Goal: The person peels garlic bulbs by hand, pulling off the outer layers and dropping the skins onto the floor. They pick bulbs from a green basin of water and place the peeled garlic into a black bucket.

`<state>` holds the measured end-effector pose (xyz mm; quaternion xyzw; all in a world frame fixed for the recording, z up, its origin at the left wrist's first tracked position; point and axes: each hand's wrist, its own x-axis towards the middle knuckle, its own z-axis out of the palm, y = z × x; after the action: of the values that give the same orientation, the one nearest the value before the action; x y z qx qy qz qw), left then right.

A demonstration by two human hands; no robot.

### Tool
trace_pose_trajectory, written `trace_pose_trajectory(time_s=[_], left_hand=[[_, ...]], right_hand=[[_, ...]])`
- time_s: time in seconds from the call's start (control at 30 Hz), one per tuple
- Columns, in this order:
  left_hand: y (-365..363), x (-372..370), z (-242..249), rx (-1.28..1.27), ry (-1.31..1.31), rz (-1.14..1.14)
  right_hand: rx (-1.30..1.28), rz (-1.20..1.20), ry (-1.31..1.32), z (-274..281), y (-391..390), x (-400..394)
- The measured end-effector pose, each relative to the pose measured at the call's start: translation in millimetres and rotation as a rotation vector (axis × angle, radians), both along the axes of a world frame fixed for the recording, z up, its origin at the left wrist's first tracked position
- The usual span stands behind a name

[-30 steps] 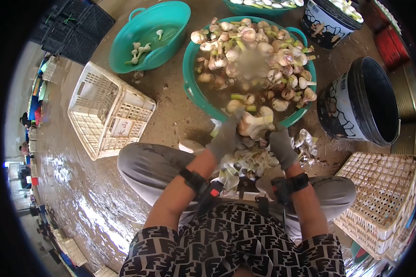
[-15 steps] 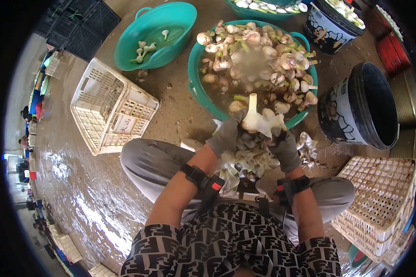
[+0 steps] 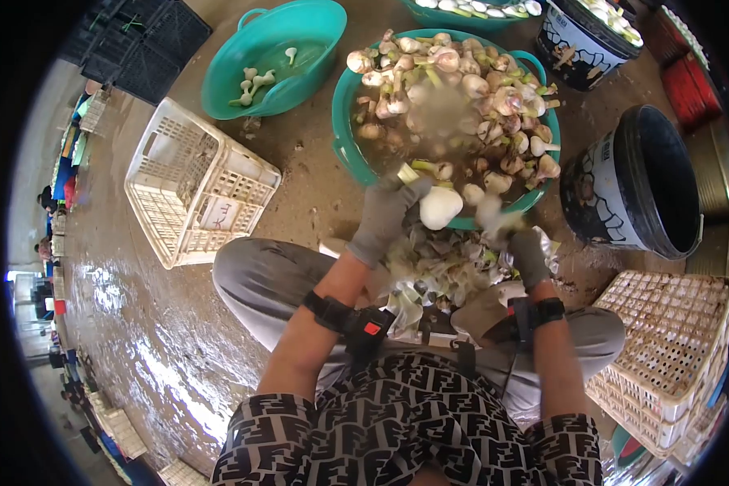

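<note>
A garlic bulb (image 3: 441,208), white and smooth, is held by its short stem in my left hand (image 3: 387,212), gloved in grey and closed. My right hand (image 3: 526,253), also grey-gloved, is apart from the bulb on its right. Its fingers are closed on a pale strip of garlic skin (image 3: 502,220), smeared by motion. Just beyond both hands stands a green tub (image 3: 344,142) of murky water heaped with unpeeled garlic (image 3: 506,101). Below the hands, a pile of stripped skins (image 3: 441,271) lies between my legs.
A green basin (image 3: 308,69) with several peeled bulbs stands front left. Nearer is a white plastic crate (image 3: 219,215). To the right are a black bucket (image 3: 624,190) and stacked crates (image 3: 664,340). Another bucket (image 3: 583,49) of white garlic stands behind. The floor (image 3: 170,324) is wet.
The skin has come away from the bulb. My right hand has moved right and down with it, while my left hand now holds the bulb tipped over, stem toward the upper left.
</note>
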<state>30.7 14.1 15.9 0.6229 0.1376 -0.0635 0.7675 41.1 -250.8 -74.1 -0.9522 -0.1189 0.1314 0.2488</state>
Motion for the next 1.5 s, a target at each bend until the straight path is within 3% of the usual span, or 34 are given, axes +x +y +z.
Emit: trace_pose_trajectory(time_s=[0.03, 0.1, 0.2, 0.27, 0.3, 0.4, 0.5, 0.6, 0.7, 0.8, 0.83, 0.9, 0.93, 1.0, 1.03, 1.1, 1.17, 1.3, 1.37, 1.5], left_hand=[[3.9, 1.7, -2.1, -0.002, 0.007, -0.019], [4.4, 2.9, -2.5, 0.048, -0.032, -0.051], [-7.2, -3.3, -6.9, 0.229, -0.121, -0.084], [-15.8, -2.1, -20.8, 0.397, -0.144, -0.111], [-21.5, -0.7, -19.9, 0.418, -0.289, -0.053], [-25.1, -5.5, -12.4, 0.828, -0.319, -0.162], [-27.5, -9.6, -27.0, 0.654, -0.134, -0.228], [-21.1, -16.1, -32.7, 0.638, -0.315, -0.256], [-11.0, -14.7, -15.5, -0.218, -0.114, -0.267], [0.0, -5.8, -3.6, -0.132, -0.196, -0.14], [2.4, -1.8, -3.6, -0.103, -0.242, -0.162], [-4.7, -0.5, -8.5, 0.279, -0.474, -0.096], [-10.6, -0.6, -10.6, 0.47, -0.588, -0.059], [-26.6, -7.6, -11.0, 0.621, -0.738, -0.171], [-31.6, -9.8, -10.6, 0.696, -0.814, -0.226], [-34.1, -13.1, -5.2, 0.61, -0.718, -0.24], [-31.8, -18.9, 8.4, 0.539, -0.488, -0.224], [-29.1, -0.2, 9.2, 0.791, -0.594, -0.264], [-32.4, 6.3, 1.8, 1.023, -0.759, -0.385], [-40.1, 2.7, -16.7, 1.131, -0.75, -0.417]], right_hand=[[-0.186, 0.042, 0.11, -0.5, 4.6, -2.2], [-0.277, 0.049, 0.157, 18.6, 14.8, -3.6], [0.387, -0.157, -0.176, 53.5, 44.3, -2.6], [0.464, -0.096, -0.265, 67.2, 61.5, -1.9], [0.5, -0.063, -0.313, 70.4, 66.2, -0.7], [0.307, 0.009, -0.222, 56.9, 71.3, -2.1], [0.188, 0.079, -0.292, 51.4, 67.7, -6.5], [0.121, -0.002, -0.226, 29.2, 55.7, -12.8], [-0.208, -0.091, 0.147, -17.9, 25.6, -11.3], [-0.265, 0.125, 0.017, -33.3, 12.2, -30.6], [-0.125, 0.06, 0.06, -19.6, 19.2, -28.0], [0.157, -0.079, 0.143, 14.2, 36.2, -18.7], [0.59, -0.136, 0.383, 33.9, 42.7, -15.9], [1.463, -0.247, 0.851, 62.9, 51.4, -13.6], [1.352, -0.175, 0.611, 63.0, 52.8, -13.0], [1.095, -0.035, 0.16, 61.3, 53.5, -14.8], [1.15, -0.043, 0.237, 66.0, 47.5, -15.4], [1.36, -0.145, 0.456, 65.3, 51.9, -18.6], [1.233, -0.145, 0.438, 65.2, 52.9, -20.0], [1.189, -0.303, 0.463, 44.8, 56.7, -23.9]])
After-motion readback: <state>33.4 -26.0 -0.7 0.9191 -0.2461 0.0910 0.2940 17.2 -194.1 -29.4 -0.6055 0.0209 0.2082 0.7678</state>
